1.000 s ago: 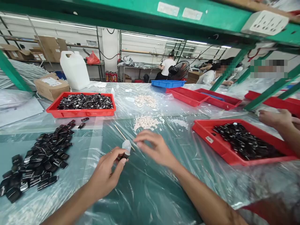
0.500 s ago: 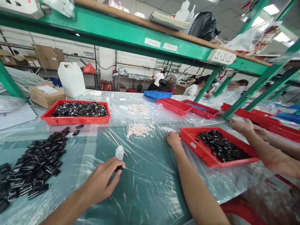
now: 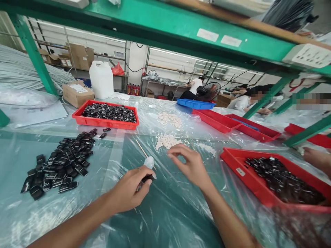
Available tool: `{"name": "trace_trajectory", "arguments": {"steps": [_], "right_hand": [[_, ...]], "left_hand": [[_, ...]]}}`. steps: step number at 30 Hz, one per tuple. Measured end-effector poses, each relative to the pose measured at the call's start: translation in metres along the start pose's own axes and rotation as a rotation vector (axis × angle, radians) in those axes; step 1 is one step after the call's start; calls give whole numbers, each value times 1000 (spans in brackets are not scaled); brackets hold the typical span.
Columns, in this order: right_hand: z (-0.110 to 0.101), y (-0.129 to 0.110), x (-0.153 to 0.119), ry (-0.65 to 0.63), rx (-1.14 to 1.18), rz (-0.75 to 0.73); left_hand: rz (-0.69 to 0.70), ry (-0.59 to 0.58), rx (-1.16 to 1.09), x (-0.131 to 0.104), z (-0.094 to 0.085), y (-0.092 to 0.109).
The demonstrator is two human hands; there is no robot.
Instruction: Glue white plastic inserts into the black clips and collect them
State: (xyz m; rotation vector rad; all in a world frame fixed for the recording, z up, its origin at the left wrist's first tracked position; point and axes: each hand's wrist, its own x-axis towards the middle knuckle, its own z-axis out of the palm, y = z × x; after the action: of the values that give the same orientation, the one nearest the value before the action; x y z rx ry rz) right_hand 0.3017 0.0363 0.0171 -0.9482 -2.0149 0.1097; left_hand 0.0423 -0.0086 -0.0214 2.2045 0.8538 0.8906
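My left hand [image 3: 134,187] is closed around a small black piece [image 3: 148,177] with a pale end. Just behind its fingers is a small translucent white bottle [image 3: 149,162]; whether the fingers touch it I cannot tell. A thin wooden stick [image 3: 141,148] lies on the table beside the bottle. To the right, my right hand [image 3: 187,162] is raised with thumb and forefinger pinched; anything between the tips is too small to make out. It is near a heap of small cream-coloured pieces [image 3: 167,141]. Black oblong pieces [image 3: 64,163] are piled left of my left hand.
Red trays with black pieces stand at back left [image 3: 103,123] and at right [image 3: 232,162]. More cream pieces [image 3: 170,119] and white bits [image 3: 207,148] lie on the plastic sheet. A co-worker's hand [image 3: 317,158] is at far right. A green shelf beam [image 3: 165,31] crosses overhead.
My right hand has left the spot beside the right red tray and come left toward my left hand, its fingers now pinched. My left hand keeps the black piece. The view has turned left.
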Motion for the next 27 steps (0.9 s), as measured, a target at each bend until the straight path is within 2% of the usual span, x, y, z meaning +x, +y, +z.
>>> {"name": "trace_trajectory", "arguments": {"steps": [3,6,9,14,19,27], "right_hand": [[10,-40,-8,-61,138,-96],[15,-55,-14,-119,238,-143],[19,-54,-18,-120,229,-186],[27,-54,-24,5,190,-212],[29,-61,-20,62,169,-248],[36,-61,-24,116,175,-153]], "left_hand": [[-42,30,-64,1,1,0],[-22,65,-82,1,3,-2],[-4,100,-73,0,4,-2],[-4,73,-59,2,-2,4],[-23,84,-48,1,-5,8],[-44,61,-86,3,-5,8]]}}
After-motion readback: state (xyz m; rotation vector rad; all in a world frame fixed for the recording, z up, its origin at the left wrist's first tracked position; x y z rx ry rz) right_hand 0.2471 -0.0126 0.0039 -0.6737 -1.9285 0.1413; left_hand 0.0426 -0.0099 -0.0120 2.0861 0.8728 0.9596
